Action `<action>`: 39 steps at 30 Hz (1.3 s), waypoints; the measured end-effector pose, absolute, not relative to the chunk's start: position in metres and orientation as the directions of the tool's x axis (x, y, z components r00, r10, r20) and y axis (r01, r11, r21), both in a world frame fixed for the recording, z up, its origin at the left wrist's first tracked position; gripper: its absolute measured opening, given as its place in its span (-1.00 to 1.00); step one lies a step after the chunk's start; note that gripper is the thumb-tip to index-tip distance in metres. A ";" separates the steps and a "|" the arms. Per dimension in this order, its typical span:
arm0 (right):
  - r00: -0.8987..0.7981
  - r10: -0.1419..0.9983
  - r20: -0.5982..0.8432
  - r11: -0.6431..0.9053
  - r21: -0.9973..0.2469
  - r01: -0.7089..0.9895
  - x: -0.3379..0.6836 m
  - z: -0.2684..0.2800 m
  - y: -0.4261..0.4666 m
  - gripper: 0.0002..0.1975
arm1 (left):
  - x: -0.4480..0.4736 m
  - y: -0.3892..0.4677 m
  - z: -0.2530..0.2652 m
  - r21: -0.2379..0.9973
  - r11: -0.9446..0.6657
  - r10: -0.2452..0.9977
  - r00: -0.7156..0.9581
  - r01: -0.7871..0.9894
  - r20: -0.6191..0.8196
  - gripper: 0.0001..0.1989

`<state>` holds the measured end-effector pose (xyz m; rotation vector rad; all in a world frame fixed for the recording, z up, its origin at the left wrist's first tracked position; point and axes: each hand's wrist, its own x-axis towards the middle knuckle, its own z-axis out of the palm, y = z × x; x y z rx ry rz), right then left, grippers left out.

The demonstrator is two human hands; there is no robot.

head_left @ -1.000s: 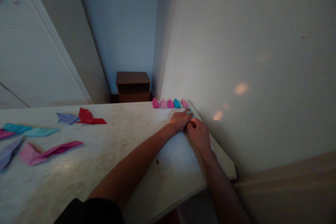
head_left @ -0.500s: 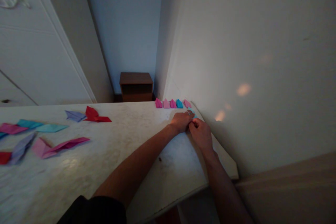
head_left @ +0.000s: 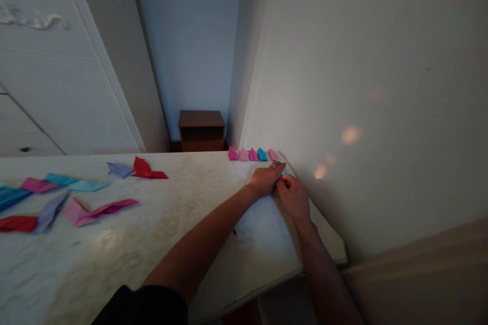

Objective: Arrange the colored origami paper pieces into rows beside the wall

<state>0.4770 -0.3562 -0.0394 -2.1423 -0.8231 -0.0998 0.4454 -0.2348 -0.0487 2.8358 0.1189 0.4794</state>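
Observation:
My left hand [head_left: 266, 179], with a ring on one finger, and my right hand [head_left: 294, 195] meet near the table's right edge. Between them a little of a light-blue folded paper piece [head_left: 285, 171] shows; the fingers of both hands are closed on it and hide most of it. Just beyond stands a row of small folded paper pieces: a magenta one [head_left: 233, 154], a pink one [head_left: 243, 154], another magenta one [head_left: 253, 155], a teal one [head_left: 262, 154] and a pink one [head_left: 273, 154] nearest my fingers.
Several larger folded papers lie on the left of the whitish table [head_left: 183, 208], among them a red one [head_left: 147, 168], a lavender one [head_left: 120, 169] and a pink one [head_left: 99, 212]. A pale wall [head_left: 362, 86] borders the right side. A brown cabinet [head_left: 202, 119] stands beyond the table.
The view has shifted slightly to the left, so things appear a little further right. Both hands stay at the same spot, with only small finger movement around the light-blue paper.

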 end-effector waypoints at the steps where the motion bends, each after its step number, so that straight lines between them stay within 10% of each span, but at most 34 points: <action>1: 0.786 0.519 0.337 -0.431 -0.691 0.581 0.478 -0.039 -0.357 -0.76 | 0.440 -0.238 -0.048 0.275 -0.959 0.154 0.931 0.061 0.330 -0.53; 13: 0.727 0.613 0.309 -0.339 -0.728 0.596 0.470 -0.043 -0.360 -0.69 | 0.292 -0.253 -0.043 0.418 -0.899 0.273 0.911 0.128 0.308 -0.55; 26: 0.549 0.779 0.303 -0.233 -0.673 0.702 0.417 -0.036 -0.327 -0.60 | 0.126 -0.220 -0.040 0.746 -0.593 0.694 0.662 0.304 0.282 -0.81; 39: -0.106 0.935 0.338 0.298 -0.590 0.751 0.249 0.001 -0.195 -0.68 | 0.037 -0.206 -0.045 0.989 -0.075 0.928 0.355 -0.130 0.117 -0.75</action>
